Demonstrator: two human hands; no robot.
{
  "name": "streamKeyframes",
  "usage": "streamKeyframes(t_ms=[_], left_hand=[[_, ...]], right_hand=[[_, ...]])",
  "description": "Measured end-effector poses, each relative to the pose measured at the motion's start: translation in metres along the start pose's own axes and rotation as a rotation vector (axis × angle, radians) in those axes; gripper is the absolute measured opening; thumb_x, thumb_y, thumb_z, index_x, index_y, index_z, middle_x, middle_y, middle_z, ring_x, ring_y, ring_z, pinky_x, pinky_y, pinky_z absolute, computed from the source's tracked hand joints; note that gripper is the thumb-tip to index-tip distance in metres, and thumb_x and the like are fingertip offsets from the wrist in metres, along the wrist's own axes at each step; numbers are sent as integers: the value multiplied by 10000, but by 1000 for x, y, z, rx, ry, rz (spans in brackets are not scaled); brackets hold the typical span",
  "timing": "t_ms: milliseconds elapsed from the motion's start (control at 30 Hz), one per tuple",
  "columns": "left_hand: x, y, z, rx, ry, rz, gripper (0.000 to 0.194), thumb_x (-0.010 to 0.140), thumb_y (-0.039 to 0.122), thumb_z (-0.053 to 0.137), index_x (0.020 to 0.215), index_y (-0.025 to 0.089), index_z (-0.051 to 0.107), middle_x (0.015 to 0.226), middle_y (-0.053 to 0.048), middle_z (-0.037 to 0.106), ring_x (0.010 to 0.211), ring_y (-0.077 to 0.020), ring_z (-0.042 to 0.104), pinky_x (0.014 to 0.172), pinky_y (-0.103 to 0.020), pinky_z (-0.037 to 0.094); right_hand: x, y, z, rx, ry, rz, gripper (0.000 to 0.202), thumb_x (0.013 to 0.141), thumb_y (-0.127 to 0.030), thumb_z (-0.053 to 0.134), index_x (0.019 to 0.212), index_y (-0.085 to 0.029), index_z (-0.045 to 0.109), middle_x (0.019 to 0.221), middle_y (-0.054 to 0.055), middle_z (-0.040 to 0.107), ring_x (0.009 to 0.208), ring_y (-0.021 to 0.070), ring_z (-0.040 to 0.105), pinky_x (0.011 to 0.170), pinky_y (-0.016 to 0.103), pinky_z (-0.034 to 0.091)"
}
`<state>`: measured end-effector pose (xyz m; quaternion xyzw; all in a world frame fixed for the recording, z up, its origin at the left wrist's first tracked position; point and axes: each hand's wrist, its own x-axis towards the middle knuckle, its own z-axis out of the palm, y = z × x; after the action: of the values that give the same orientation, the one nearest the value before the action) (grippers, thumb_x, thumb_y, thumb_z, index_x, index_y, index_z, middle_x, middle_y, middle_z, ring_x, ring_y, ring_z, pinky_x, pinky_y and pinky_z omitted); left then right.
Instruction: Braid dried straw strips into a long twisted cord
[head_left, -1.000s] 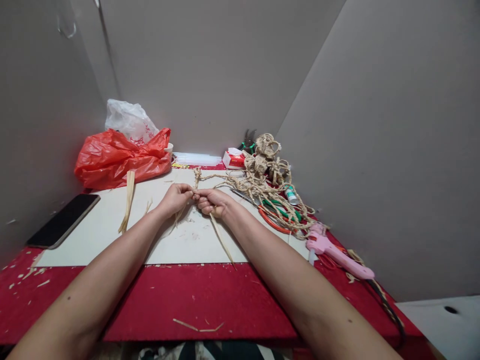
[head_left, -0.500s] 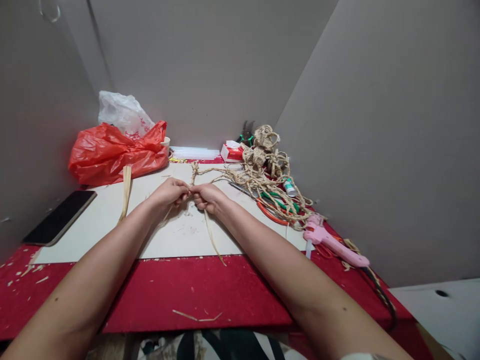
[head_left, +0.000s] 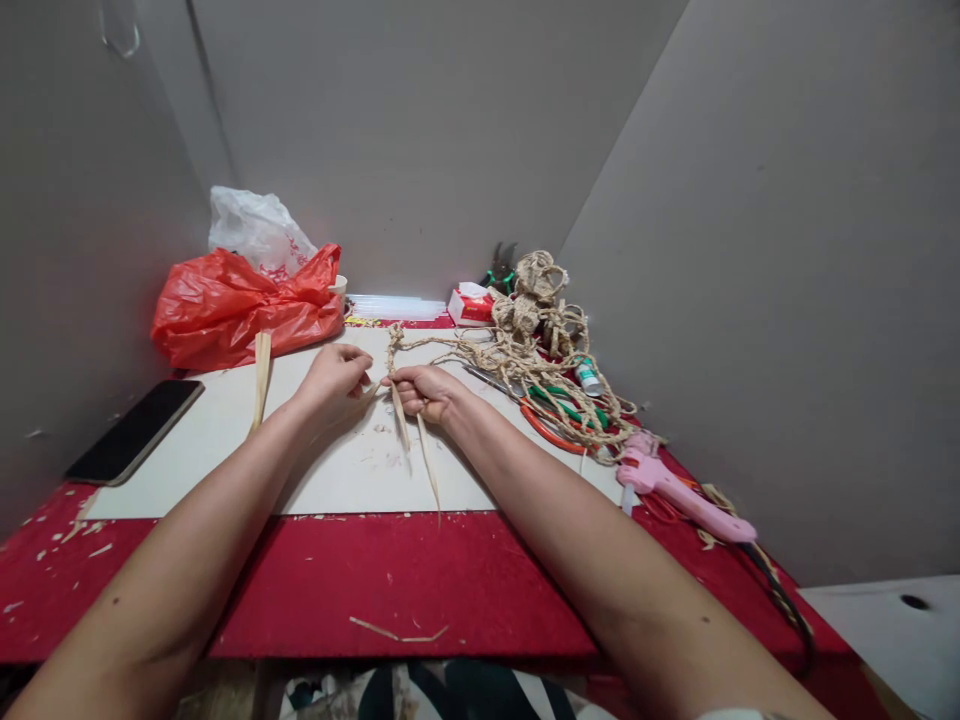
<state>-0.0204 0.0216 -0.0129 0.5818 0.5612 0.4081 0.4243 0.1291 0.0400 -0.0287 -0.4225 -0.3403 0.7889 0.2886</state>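
Note:
Pinched in the fingers of my right hand [head_left: 424, 388] is the lower end of a braided straw cord [head_left: 393, 345], over the white board. Two loose straw strands [head_left: 427, 465] hang below that hand toward me. My left hand [head_left: 341, 372] is just to the left, a small gap away, its fingers curled. A pale strand stretches from the pinch to its lower fingers, which appear closed on it; the exact grip is partly hidden. From the braid's knotted top, the cord runs right into a heap of twisted straw rope [head_left: 517, 350].
The white board [head_left: 225, 480] lies on a red cloth [head_left: 315, 590]. At left are a phone [head_left: 135, 430], a bundle of flat straw [head_left: 261, 375] and a red plastic bag [head_left: 240, 310]. Orange-handled pliers [head_left: 555, 430] and a pink glue gun [head_left: 686, 495] lie at right, near grey walls.
My left hand has drawn slightly away from my right hand, opening a gap. A second strand now hangs below the right fingertips. The view has shifted a little.

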Motion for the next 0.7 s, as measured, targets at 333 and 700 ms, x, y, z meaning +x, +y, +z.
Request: streamKeyframes(t_ms=[333, 700], left_hand=[[3, -16, 13, -305, -378, -174, 173, 761, 259, 530, 633, 148, 495, 513, 46, 385, 350, -27, 258, 350, -178, 118], [8, -15, 14, 56, -241, -119, 130, 763, 209, 536, 656, 137, 556, 459, 62, 358, 341, -30, 242, 371, -209, 122]], right_hand=[[2, -4, -12, -129, -160, 8, 198, 852, -109, 420, 662, -122, 474, 433, -108, 208, 353, 21, 110, 293, 97, 122], [-11, -10, -17, -920, 33, -282, 160, 793, -151, 516, 655, -116, 589, 391, -68, 358, 354, 49, 261, 370, 190, 183]])
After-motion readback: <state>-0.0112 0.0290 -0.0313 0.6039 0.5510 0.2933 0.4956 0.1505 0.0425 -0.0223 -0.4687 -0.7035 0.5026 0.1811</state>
